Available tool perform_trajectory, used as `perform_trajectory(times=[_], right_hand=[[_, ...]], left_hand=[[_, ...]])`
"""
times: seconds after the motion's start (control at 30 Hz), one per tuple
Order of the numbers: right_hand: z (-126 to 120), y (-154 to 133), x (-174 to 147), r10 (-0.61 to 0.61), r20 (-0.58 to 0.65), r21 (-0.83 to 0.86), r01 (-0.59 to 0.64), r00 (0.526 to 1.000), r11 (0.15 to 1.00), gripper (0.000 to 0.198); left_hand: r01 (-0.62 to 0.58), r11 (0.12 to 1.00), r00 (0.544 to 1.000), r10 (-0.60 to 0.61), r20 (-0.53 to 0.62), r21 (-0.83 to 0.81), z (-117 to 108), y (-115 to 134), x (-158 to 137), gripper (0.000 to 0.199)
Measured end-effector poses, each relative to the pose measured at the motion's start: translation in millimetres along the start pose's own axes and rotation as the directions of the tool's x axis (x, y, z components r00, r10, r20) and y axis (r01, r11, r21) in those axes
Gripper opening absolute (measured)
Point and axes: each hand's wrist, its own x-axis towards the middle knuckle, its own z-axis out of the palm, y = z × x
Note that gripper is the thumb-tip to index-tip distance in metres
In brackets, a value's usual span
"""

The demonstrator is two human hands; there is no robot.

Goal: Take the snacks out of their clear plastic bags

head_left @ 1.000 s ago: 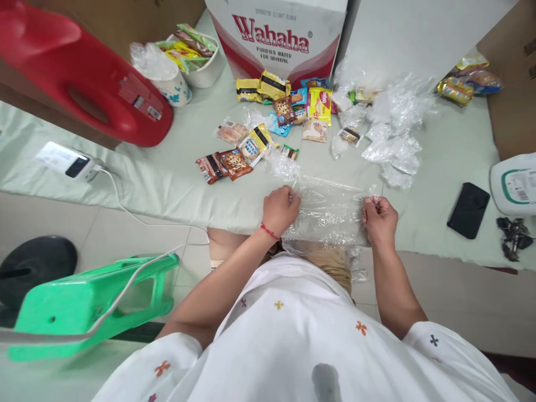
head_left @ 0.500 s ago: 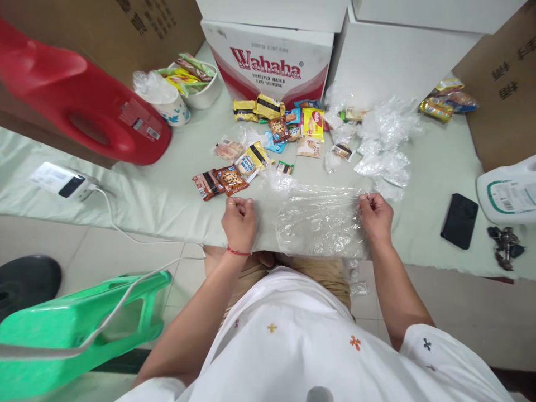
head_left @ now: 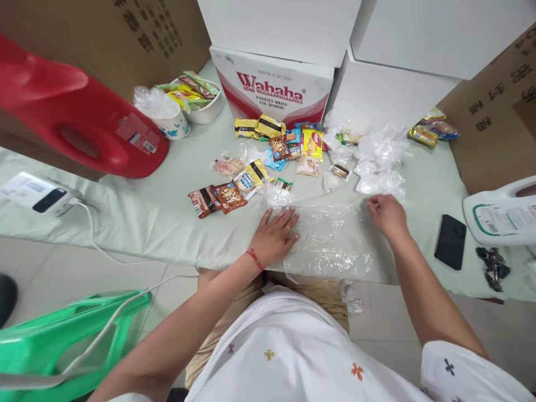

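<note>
A clear plastic bag [head_left: 330, 240] lies spread at the front edge of the table, wrinkled and shiny. My left hand [head_left: 275, 237] rests flat on its left side, palm down with the fingers stretched out. At the bag's upper right corner, my right hand [head_left: 388, 216] is closed, thumb and fingers pinched on the plastic. Just beyond my left hand is a crumpled clear wrapper [head_left: 276, 195]. Small packaged snacks lie past it, among them a brown cookie packet [head_left: 229, 196] and a yellow-and-white packet [head_left: 252, 177].
Crumpled plastic bags [head_left: 381, 153] are heaped at the back right. A Wahaha carton [head_left: 274, 89] stands behind the snacks. To the left are a red jug [head_left: 96, 123], a paper cup [head_left: 173, 125] and a white power bank [head_left: 39, 195]; to the right, a black phone [head_left: 450, 242] and a white jug [head_left: 502, 212].
My left hand has moved right, opened from a closed pinch and come down flat on the bag's left side. My right hand has shifted slightly right. The camera view has tilted up a little.
</note>
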Motion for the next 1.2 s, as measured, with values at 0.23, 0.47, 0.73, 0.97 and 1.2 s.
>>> perform_trajectory(times=[0.23, 0.47, 0.73, 0.97, 1.2], right_hand=[[55, -124, 106, -0.374, 0.272, -0.120, 0.417, 0.886, 0.901, 0.060], [88, -143, 111, -0.245, 0.375, -0.311, 0.370, 0.894, 0.875, 0.055], [25, -121, 79, -0.343, 0.072, -0.054, 0.347, 0.936, 0.936, 0.030], [-36, -111, 5, -0.281, 0.471, 0.609, -0.077, 0.836, 0.790, 0.043], [-6, -106, -18, -0.493, 0.624, 0.504, 0.170, 0.606, 0.847, 0.043]], left_hand=[[-0.023, 1.000, 0.999, 0.023, 0.037, 0.009, -6, 6, -1, 0.071], [-0.002, 1.000, 0.999, 0.003, 0.048, -0.014, -6, 5, -1, 0.074], [-0.008, 1.000, 0.997, 0.010, 0.076, -0.021, -5, 1, 1, 0.076], [-0.015, 0.999, 0.996, 0.019, 0.082, -0.049, -6, -3, 2, 0.076], [-0.019, 0.999, 0.990, 0.026, 0.139, -0.049, -11, -8, 10, 0.074]])
